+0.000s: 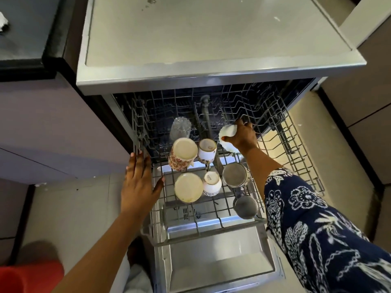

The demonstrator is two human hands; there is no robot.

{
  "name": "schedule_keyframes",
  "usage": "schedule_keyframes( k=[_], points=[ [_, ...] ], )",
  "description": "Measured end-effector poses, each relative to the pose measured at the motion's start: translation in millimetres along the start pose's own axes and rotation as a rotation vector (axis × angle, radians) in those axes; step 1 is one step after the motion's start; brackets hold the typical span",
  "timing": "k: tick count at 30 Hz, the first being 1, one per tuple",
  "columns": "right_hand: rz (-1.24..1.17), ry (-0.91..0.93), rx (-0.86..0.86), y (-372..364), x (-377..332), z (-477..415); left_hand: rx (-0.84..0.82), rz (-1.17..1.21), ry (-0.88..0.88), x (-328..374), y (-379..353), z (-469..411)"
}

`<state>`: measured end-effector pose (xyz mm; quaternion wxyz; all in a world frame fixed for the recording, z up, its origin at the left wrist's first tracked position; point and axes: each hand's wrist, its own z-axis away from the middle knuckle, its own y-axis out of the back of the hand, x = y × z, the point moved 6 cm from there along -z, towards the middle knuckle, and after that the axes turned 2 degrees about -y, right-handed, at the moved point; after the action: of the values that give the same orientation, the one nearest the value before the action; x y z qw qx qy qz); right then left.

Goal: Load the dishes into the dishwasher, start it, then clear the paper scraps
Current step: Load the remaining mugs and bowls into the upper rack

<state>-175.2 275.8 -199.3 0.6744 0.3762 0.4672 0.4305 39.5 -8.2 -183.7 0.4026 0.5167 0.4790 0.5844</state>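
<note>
The dishwasher (190,77) stands open, its upper wire rack (281,132) pulled out over the lowered door (222,265). My right hand (243,136) grips a white cup (227,132) over the rack's middle. My left hand (139,182) rests with straight fingers on the rack's left rail. Upside down in the rack stand a floral mug (182,153), a white mug (207,150), a cream-bottomed cup (188,187), a small white cup (212,182), two steel cups (234,175) (245,206) and a clear glass (179,129).
A dark counter (27,39) at the upper left carries a white paper scrap (3,23). Cabinet fronts (53,127) flank the dishwasher on the left. A red object (27,278) lies at the bottom left on the tiled floor (69,208).
</note>
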Motion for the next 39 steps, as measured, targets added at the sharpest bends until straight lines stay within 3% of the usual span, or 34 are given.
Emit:
schedule_keyframes(
  k=[9,25,34,39],
  points=[
    [0.146,0.031,-0.113,-5.2,-10.3,-9.1,0.004,0.031,0.012,1.0,1.0,0.2],
    [0.179,-0.013,-0.086,-15.0,-14.2,-0.4,0.000,0.037,0.039,4.8,7.2,-0.7],
    [0.089,0.086,-0.037,-10.4,-1.6,-4.0,0.038,0.051,0.030,3.6,7.4,0.2],
    [0.179,0.144,0.005,-3.6,-6.3,0.1,0.051,0.051,0.027,4.4,7.6,0.7]
  ],
)
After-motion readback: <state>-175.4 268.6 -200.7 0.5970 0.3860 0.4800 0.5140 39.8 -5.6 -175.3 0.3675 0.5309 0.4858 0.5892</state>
